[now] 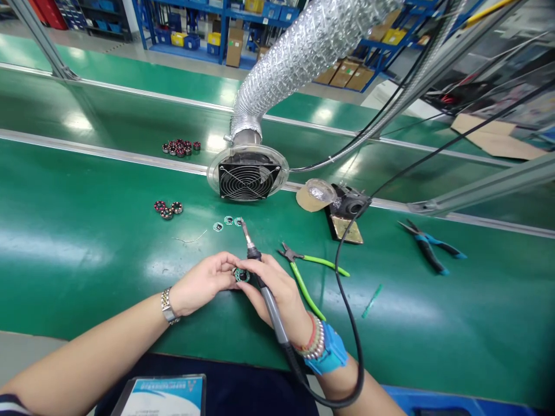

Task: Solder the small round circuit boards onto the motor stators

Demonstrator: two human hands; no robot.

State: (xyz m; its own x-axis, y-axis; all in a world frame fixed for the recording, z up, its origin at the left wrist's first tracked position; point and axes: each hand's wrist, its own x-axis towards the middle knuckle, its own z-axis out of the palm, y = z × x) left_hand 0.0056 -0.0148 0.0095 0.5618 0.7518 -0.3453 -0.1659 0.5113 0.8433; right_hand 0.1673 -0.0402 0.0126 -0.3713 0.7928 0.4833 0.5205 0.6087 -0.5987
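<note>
Left hand (202, 283) grip clenched on small circuit ring (241, 275), held low. Right hand (280, 294) grip clenched on soldering iron (269, 303), tip angled away over worktop (87, 271).

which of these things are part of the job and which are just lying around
In use: left hand pinching a small round circuit board; right hand holding a soldering iron

Lying about: green-handled pliers; blue-handled pliers; thin loose wire
</note>
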